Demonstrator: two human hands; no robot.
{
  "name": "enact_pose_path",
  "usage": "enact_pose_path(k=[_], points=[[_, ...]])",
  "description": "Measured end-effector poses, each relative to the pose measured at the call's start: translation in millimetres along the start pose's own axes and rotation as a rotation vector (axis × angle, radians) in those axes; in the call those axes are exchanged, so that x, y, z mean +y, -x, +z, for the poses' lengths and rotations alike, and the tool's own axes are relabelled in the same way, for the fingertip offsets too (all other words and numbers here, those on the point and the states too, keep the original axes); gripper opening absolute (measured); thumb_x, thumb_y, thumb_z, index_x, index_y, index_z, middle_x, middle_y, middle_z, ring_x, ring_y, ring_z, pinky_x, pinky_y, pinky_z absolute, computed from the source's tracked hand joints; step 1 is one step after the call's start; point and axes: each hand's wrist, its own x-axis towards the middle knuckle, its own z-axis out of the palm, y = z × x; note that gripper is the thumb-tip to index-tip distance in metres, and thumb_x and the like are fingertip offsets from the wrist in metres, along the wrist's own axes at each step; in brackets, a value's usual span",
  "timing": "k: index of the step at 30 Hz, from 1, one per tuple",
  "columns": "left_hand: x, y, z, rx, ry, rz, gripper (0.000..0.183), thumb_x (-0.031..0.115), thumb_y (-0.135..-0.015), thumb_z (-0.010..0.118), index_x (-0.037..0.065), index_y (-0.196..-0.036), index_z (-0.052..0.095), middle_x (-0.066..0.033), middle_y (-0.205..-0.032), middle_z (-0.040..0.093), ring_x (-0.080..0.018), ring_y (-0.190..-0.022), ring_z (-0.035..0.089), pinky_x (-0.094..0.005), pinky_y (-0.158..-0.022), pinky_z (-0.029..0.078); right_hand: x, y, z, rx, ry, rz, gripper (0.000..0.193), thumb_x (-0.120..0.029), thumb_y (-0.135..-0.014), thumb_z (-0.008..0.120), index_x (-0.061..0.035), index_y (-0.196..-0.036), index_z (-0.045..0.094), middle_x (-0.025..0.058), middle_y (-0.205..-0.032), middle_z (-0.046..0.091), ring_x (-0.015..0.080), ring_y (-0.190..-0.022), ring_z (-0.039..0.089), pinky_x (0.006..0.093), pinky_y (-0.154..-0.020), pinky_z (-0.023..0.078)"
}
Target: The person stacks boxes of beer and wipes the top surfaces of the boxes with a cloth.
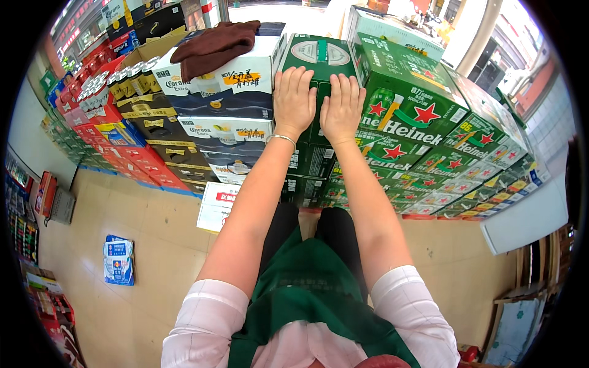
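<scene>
A dark green carton [334,67] with a pale round emblem on its top sits on a stack in front of me. My left hand [295,101] lies on its near left edge, fingers stretched out and pointing away from me. Beside it, my right hand [342,109] rests on the near right edge in the same way. Both palms come down over the front face, and neither hand is wrapped round anything. Close to my left hand stands a white and dark blue carton [221,98] with a brown cloth [221,46] on top.
Green beer cartons with red stars [417,113] are stacked at right. Black, gold and red packs of cans [144,104] line the left. A low white box [211,211] sits near the stack's foot. A blue and white pack [119,262] lies on the tiled floor [162,257].
</scene>
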Motion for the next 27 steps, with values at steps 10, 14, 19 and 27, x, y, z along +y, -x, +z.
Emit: enact_pose_path(k=[10,14,19,27], points=[[-3.4,-5.0,-42.3,-0.300,0.125,0.056,0.078,0.009,-0.061,0.076,0.009,-0.132,0.043,-0.0117,-0.131,0.046,-0.0330,-0.126,0.040,-0.0485,-0.111,0.026,-9.1,-8.7,-40.5,-0.216,-0.057,-0.039,0.100,-0.020,-0.054,0.085,-0.0029,-0.139,0.035,0.0173,-0.134,0.040,0.0384,-0.128,0.035,0.0501,-0.110,0.027],[-2.2,-10.0,-47.5,-0.281,0.033,0.098,0.076,0.004,-0.057,0.079,0.009,-0.126,0.048,-0.0085,-0.124,0.051,-0.0286,-0.120,0.046,-0.0434,-0.108,0.033,-9.5,-21.3,-48.0,-0.239,-0.002,-0.118,0.099,-0.017,-0.048,0.087,-0.0044,-0.135,0.042,0.0173,-0.122,0.047,0.0360,-0.117,0.043,0.0482,-0.105,0.033],[0.2,-7.9,-41.8,-0.214,0.006,0.060,0.073,0.008,-0.053,0.082,0.010,-0.119,0.053,-0.0065,-0.119,0.055,-0.0269,-0.116,0.049,-0.0413,-0.105,0.035,-13.7,-21.0,-44.5,-0.232,0.039,-0.084,0.090,-0.018,-0.048,0.087,-0.0056,-0.128,0.048,0.0161,-0.119,0.050,0.0351,-0.115,0.045,0.0470,-0.105,0.034],[-4.8,-16.1,-40.6,-0.205,0.003,0.082,0.061,0.011,-0.055,0.082,0.011,-0.111,0.060,-0.0039,-0.108,0.059,-0.0245,-0.106,0.053,-0.0372,-0.096,0.041,-9.9,-29.7,-46.7,-0.230,0.065,-0.130,0.081,-0.019,-0.049,0.086,-0.0064,-0.121,0.052,0.0114,-0.110,0.052,0.0291,-0.106,0.049,0.0416,-0.096,0.040]])
